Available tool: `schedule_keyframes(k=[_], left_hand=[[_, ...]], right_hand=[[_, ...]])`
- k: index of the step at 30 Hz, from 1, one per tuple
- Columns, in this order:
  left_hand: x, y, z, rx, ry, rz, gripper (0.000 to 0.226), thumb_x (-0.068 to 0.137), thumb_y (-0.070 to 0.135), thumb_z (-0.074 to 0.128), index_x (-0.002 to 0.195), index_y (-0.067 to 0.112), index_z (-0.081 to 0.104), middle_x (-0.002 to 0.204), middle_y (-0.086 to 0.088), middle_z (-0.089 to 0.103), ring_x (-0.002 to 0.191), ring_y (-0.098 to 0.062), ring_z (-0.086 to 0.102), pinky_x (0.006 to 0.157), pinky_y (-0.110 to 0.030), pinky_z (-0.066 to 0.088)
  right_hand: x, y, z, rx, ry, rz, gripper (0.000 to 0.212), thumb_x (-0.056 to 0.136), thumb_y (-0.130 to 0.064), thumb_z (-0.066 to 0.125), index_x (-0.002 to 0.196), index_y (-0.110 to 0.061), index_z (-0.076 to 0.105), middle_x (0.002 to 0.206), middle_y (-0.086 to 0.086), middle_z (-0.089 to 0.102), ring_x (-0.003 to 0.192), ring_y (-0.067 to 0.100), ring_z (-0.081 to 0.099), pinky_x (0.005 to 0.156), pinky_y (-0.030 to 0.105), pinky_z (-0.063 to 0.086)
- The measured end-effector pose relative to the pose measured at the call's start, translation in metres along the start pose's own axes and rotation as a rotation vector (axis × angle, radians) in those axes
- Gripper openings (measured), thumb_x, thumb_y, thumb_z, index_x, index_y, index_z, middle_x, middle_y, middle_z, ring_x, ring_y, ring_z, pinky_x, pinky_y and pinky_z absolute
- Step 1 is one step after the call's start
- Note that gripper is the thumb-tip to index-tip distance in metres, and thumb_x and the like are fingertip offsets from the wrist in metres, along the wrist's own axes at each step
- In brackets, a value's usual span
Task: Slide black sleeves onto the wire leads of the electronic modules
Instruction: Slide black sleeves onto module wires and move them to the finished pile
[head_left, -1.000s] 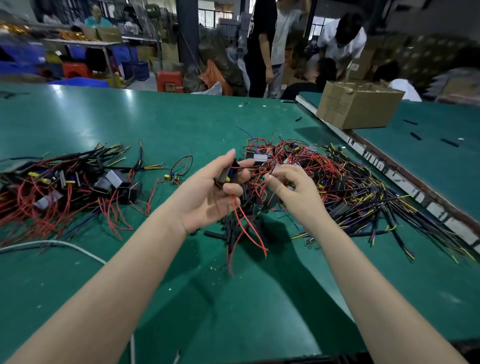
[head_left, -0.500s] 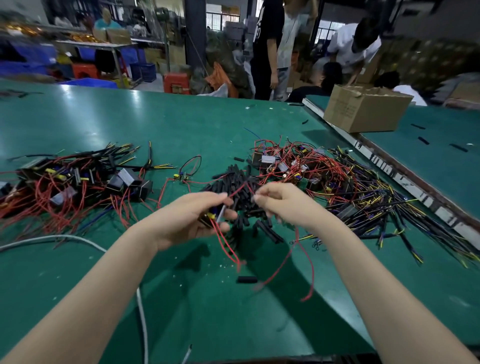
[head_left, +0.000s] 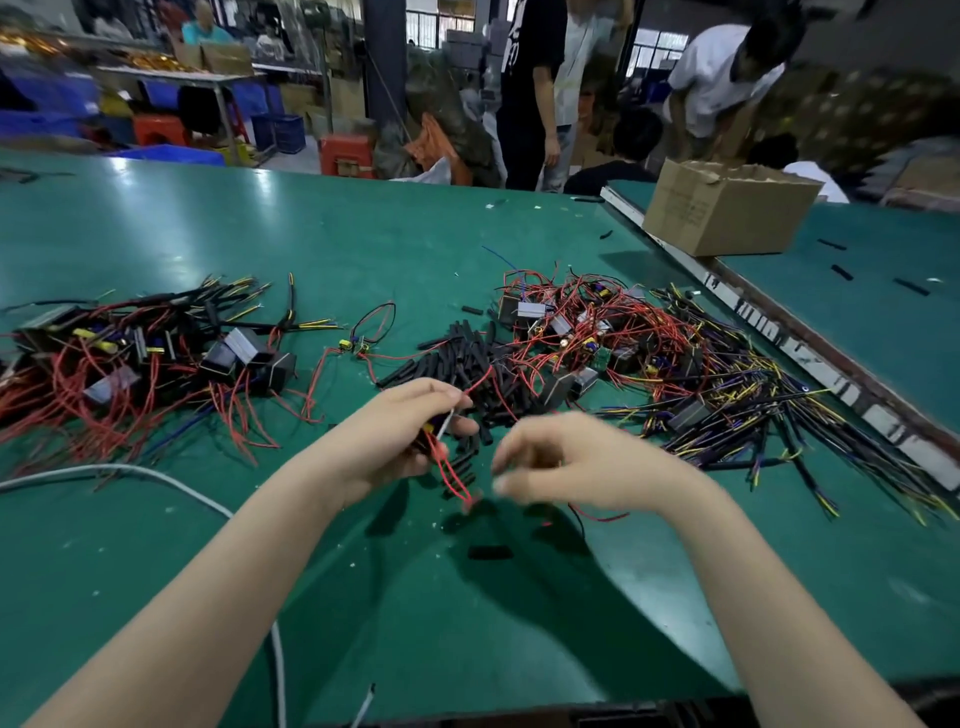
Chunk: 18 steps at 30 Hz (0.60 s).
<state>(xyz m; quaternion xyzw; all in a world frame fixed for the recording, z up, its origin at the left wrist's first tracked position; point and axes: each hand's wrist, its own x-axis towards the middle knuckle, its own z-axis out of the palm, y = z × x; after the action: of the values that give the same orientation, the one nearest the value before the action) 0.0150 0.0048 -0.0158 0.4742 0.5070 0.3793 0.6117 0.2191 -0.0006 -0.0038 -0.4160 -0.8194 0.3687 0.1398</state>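
Observation:
My left hand (head_left: 400, 436) grips a small electronic module whose red wire leads (head_left: 452, 475) hang down below the fingers. Just right of it, my right hand (head_left: 571, 465) is blurred with its fingers curled; a red and a black lead (head_left: 597, 517) trail under it, and I cannot tell what it holds. Behind both hands lies a heap of loose black sleeves (head_left: 467, 364). One single black sleeve (head_left: 490, 552) lies on the green table (head_left: 363, 234) in front of my hands.
A pile of modules with red wires (head_left: 130, 358) fills the left side. Another tangle of modules and red, yellow and black leads (head_left: 675, 364) spreads on the right. A cardboard box (head_left: 727, 208) stands at the back right by the table divider. A white cable (head_left: 156, 478) crosses front left. People stand behind.
Both hands have dropped from above the piles toward me, over the near edge of the sleeve heap. My right hand has moved down and right, away from the left.

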Motion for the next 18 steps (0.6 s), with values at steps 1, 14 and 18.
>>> schedule_keyframes(k=[1, 14, 18], left_hand=[[0.000, 0.001, 0.000, -0.041, -0.004, -0.002, 0.015, 0.097, 0.025, 0.050, 0.088, 0.020, 0.061, 0.077, -0.001, 0.073, 0.039, -0.007, 0.046, 0.043, -0.014, 0.032], [-0.004, -0.006, -0.003, -0.200, -0.180, 0.057, 0.015, 0.077, 0.037, 0.060, 0.070, 0.027, 0.068, 0.089, -0.002, 0.073, 0.054, -0.012, 0.059, 0.049, -0.017, 0.042], [0.001, -0.012, -0.003, -0.210, -0.184, 0.027, 0.042, 0.079, 0.048, 0.053, 0.046, 0.022, 0.057, 0.093, 0.005, 0.074, 0.089, -0.012, 0.071, 0.065, -0.027, 0.040]], right_hand=[[-0.001, -0.003, 0.007, -0.081, -0.084, 0.001, 0.014, 0.080, -0.036, 0.075, 0.089, -0.033, 0.065, 0.072, -0.009, 0.065, 0.062, 0.003, 0.056, 0.060, 0.018, 0.044], [0.019, 0.020, 0.014, -0.204, 0.695, 0.039, 0.014, 0.087, -0.019, 0.063, 0.098, -0.022, 0.070, 0.094, -0.005, 0.067, 0.087, 0.012, 0.060, 0.079, 0.021, 0.044], [0.020, 0.052, -0.016, -0.041, 0.976, 0.295, 0.012, 0.089, -0.020, 0.058, 0.099, -0.021, 0.066, 0.097, 0.001, 0.067, 0.090, 0.017, 0.057, 0.074, 0.022, 0.040]])
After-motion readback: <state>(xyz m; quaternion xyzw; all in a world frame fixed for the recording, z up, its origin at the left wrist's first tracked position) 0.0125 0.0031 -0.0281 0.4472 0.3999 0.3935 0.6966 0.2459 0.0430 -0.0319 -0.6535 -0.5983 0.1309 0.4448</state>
